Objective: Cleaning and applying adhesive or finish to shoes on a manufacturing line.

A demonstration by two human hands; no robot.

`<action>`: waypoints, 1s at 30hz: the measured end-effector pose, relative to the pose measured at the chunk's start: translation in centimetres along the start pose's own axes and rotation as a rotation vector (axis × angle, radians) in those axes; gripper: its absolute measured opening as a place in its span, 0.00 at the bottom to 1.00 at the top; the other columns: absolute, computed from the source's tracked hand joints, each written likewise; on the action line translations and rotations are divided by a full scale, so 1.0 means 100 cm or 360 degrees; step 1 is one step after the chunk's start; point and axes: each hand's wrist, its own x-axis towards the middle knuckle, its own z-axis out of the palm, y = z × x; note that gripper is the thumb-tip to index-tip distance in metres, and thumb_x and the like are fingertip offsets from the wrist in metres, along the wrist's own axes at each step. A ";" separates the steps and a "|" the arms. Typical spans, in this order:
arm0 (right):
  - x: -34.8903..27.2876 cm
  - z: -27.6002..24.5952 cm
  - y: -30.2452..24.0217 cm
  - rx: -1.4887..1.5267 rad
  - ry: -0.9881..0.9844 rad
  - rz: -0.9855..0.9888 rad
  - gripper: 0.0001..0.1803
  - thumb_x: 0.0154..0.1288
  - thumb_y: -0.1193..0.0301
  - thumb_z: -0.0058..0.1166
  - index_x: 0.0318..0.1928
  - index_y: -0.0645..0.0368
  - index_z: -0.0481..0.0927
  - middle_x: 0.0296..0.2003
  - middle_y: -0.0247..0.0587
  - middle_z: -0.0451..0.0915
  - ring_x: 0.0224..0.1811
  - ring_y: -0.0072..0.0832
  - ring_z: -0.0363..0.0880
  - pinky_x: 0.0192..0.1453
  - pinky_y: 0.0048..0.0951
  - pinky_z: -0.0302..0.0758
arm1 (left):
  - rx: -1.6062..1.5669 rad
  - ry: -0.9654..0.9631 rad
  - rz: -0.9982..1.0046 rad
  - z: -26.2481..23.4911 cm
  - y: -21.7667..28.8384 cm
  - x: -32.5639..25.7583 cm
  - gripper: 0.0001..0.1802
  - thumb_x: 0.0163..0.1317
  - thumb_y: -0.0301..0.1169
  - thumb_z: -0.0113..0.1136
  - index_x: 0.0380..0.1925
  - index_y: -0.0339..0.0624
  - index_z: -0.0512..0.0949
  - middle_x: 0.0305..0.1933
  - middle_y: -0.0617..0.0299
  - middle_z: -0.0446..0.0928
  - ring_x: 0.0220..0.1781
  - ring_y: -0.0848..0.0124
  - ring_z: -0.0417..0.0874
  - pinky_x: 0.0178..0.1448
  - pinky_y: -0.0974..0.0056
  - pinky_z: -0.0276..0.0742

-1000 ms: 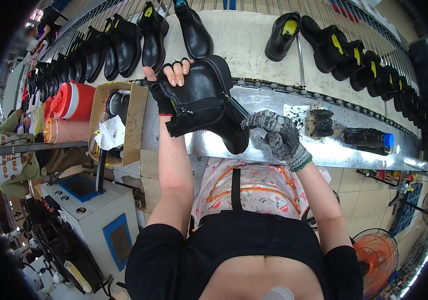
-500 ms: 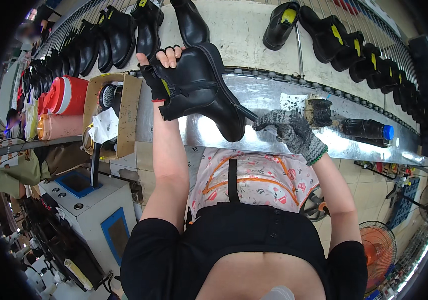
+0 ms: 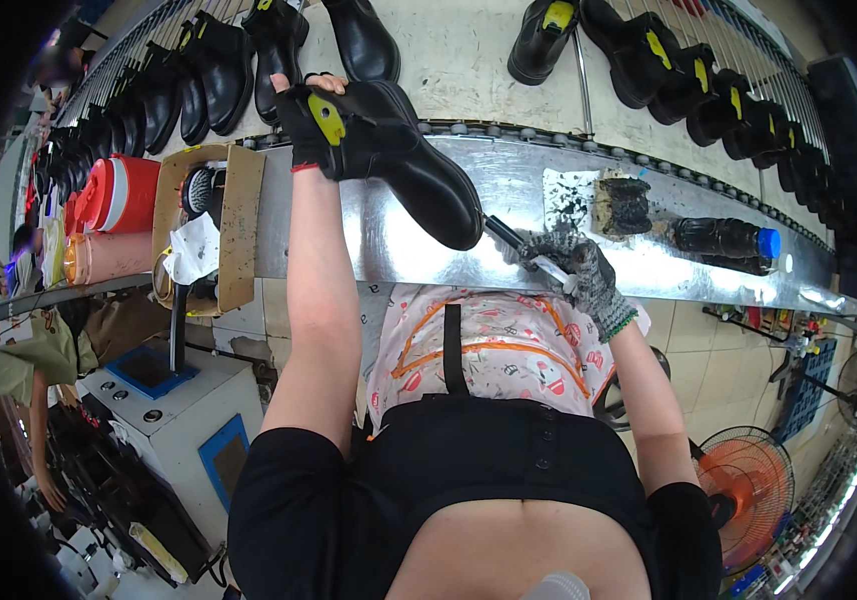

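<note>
My left hand (image 3: 307, 125), in a black fingerless glove, grips a black ankle boot (image 3: 419, 180) by its shaft above the metal bench. The boot tilts with its toe down to the right, and a yellow patch (image 3: 327, 118) shows at its opening. Closed in a grey knitted glove, my right hand (image 3: 579, 275) holds a slim black-and-white pen-like tool (image 3: 505, 233). Its black end lies close to the boot's toe; whether they touch I cannot tell. Some fingers of the left hand are hidden behind the boot.
Black boots (image 3: 219, 70) stand in rows on the conveyor (image 3: 449, 60). On the metal bench (image 3: 379, 235) are a stained white sheet (image 3: 569, 195), a dark sponge-like block (image 3: 623, 205) and a dark bottle with blue cap (image 3: 724, 240). A cardboard box (image 3: 239, 230) and red jug (image 3: 134, 195) sit left.
The boot has turned in my left hand, so more of the yellow patch shows and the toe has risen slightly. The tool's white part has come into sight. The whole view has shifted slightly.
</note>
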 end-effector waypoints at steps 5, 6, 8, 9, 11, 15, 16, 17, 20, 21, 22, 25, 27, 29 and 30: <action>0.009 -0.005 0.038 0.1034 0.0213 0.0261 0.43 0.71 0.37 0.30 0.55 0.68 0.76 0.44 0.50 0.82 0.35 0.27 0.82 0.34 0.20 0.79 | 0.0538 0.0498 0.0185 0.010 -0.029 0.006 0.42 0.66 0.67 0.36 0.28 0.35 0.77 0.29 0.51 0.79 0.30 0.60 0.79 0.39 0.62 0.76; 0.009 -0.001 0.043 0.1026 0.0480 0.0320 0.46 0.71 0.35 0.25 0.54 0.68 0.76 0.40 0.49 0.83 0.28 0.23 0.78 0.27 0.19 0.76 | 0.0883 0.0644 0.0272 0.012 -0.035 0.006 0.39 0.67 0.66 0.37 0.30 0.36 0.77 0.29 0.52 0.79 0.30 0.62 0.80 0.38 0.64 0.76; 0.006 -0.002 0.044 0.1083 0.0458 0.0330 0.46 0.70 0.34 0.24 0.53 0.67 0.77 0.38 0.48 0.83 0.25 0.21 0.76 0.25 0.18 0.74 | 0.1376 0.0721 0.0252 0.014 -0.038 0.003 0.27 0.72 0.54 0.45 0.36 0.39 0.75 0.34 0.56 0.80 0.34 0.65 0.81 0.42 0.65 0.76; 0.004 -0.002 0.042 0.1110 0.0434 0.0327 0.47 0.70 0.34 0.23 0.53 0.67 0.77 0.37 0.48 0.83 0.23 0.20 0.75 0.24 0.18 0.74 | 0.1578 0.0660 0.0380 0.016 -0.039 0.001 0.28 0.72 0.55 0.43 0.37 0.39 0.77 0.34 0.56 0.80 0.35 0.65 0.81 0.42 0.64 0.75; -0.002 0.001 0.035 0.0960 0.0507 0.0213 0.48 0.68 0.32 0.23 0.52 0.66 0.78 0.36 0.47 0.83 0.23 0.18 0.75 0.23 0.16 0.73 | 0.2014 0.0688 0.0555 0.018 -0.036 -0.005 0.26 0.72 0.53 0.43 0.37 0.40 0.78 0.35 0.55 0.81 0.38 0.63 0.83 0.42 0.62 0.74; -0.009 -0.001 0.015 0.0925 0.0658 0.0191 0.48 0.66 0.30 0.28 0.53 0.66 0.78 0.37 0.46 0.83 0.22 0.20 0.75 0.22 0.17 0.71 | 0.2204 0.0806 0.0680 0.030 -0.028 -0.016 0.20 0.70 0.47 0.49 0.35 0.40 0.77 0.37 0.53 0.80 0.41 0.58 0.83 0.42 0.58 0.75; -0.008 0.000 0.012 0.0946 0.0735 0.0191 0.48 0.66 0.30 0.29 0.53 0.65 0.78 0.36 0.44 0.84 0.19 0.19 0.72 0.20 0.16 0.68 | 0.2366 0.0837 0.0667 0.035 -0.025 -0.020 0.17 0.69 0.44 0.50 0.36 0.40 0.76 0.37 0.52 0.80 0.41 0.53 0.82 0.43 0.55 0.74; -0.007 0.001 0.010 0.0997 0.0785 0.0169 0.47 0.66 0.30 0.29 0.53 0.64 0.78 0.35 0.42 0.84 0.16 0.19 0.70 0.17 0.15 0.65 | 0.2457 0.0803 0.0652 0.039 -0.022 -0.024 0.18 0.69 0.45 0.50 0.38 0.41 0.76 0.36 0.52 0.80 0.40 0.53 0.82 0.44 0.54 0.74; -0.004 -0.002 0.005 0.0878 0.0991 0.0278 0.47 0.66 0.30 0.28 0.54 0.62 0.78 0.34 0.41 0.83 0.16 0.19 0.68 0.16 0.17 0.61 | 0.2607 0.0683 0.0620 0.050 -0.006 -0.043 0.25 0.69 0.53 0.49 0.44 0.40 0.74 0.38 0.52 0.81 0.42 0.51 0.82 0.46 0.52 0.74; -0.004 -0.003 0.005 0.0888 0.1024 0.0276 0.47 0.66 0.30 0.27 0.53 0.62 0.79 0.34 0.42 0.83 0.16 0.19 0.68 0.15 0.17 0.61 | 0.2603 0.0700 0.0592 0.055 -0.003 -0.048 0.27 0.68 0.55 0.49 0.45 0.39 0.74 0.39 0.52 0.81 0.43 0.51 0.82 0.46 0.53 0.74; -0.004 -0.005 0.005 0.0938 0.1004 0.0289 0.46 0.67 0.31 0.27 0.53 0.62 0.79 0.34 0.41 0.83 0.16 0.18 0.68 0.15 0.17 0.60 | 0.2589 0.0726 0.0551 0.059 0.000 -0.054 0.29 0.68 0.56 0.48 0.46 0.39 0.74 0.40 0.52 0.82 0.44 0.51 0.82 0.46 0.53 0.74; -0.007 -0.012 0.006 0.0766 0.0919 0.0222 0.42 0.68 0.32 0.33 0.49 0.58 0.82 0.37 0.38 0.85 0.21 0.18 0.73 0.21 0.18 0.70 | 0.2555 0.0804 0.0329 0.072 0.008 -0.077 0.40 0.61 0.66 0.50 0.51 0.37 0.71 0.44 0.49 0.82 0.48 0.49 0.82 0.48 0.53 0.76; -0.005 -0.013 0.007 0.0735 0.0927 0.0183 0.40 0.69 0.34 0.33 0.49 0.58 0.82 0.37 0.37 0.85 0.21 0.17 0.72 0.21 0.18 0.68 | 0.2573 0.0903 0.0340 0.082 0.009 -0.091 0.44 0.57 0.69 0.52 0.52 0.36 0.70 0.44 0.47 0.82 0.48 0.47 0.82 0.48 0.53 0.76; -0.002 -0.013 0.007 0.0669 0.1003 0.0158 0.41 0.69 0.34 0.33 0.50 0.59 0.81 0.36 0.39 0.85 0.19 0.17 0.70 0.19 0.18 0.65 | 0.2525 0.0943 0.0413 0.092 0.010 -0.103 0.48 0.47 0.73 0.58 0.48 0.37 0.70 0.42 0.49 0.80 0.44 0.50 0.83 0.46 0.54 0.76; 0.000 -0.011 0.006 0.0619 0.1066 0.0149 0.42 0.68 0.34 0.33 0.51 0.61 0.80 0.35 0.41 0.85 0.17 0.17 0.69 0.17 0.17 0.63 | 0.2511 0.0915 0.0434 0.098 0.010 -0.111 0.48 0.46 0.73 0.59 0.47 0.37 0.70 0.40 0.50 0.80 0.43 0.51 0.83 0.46 0.54 0.76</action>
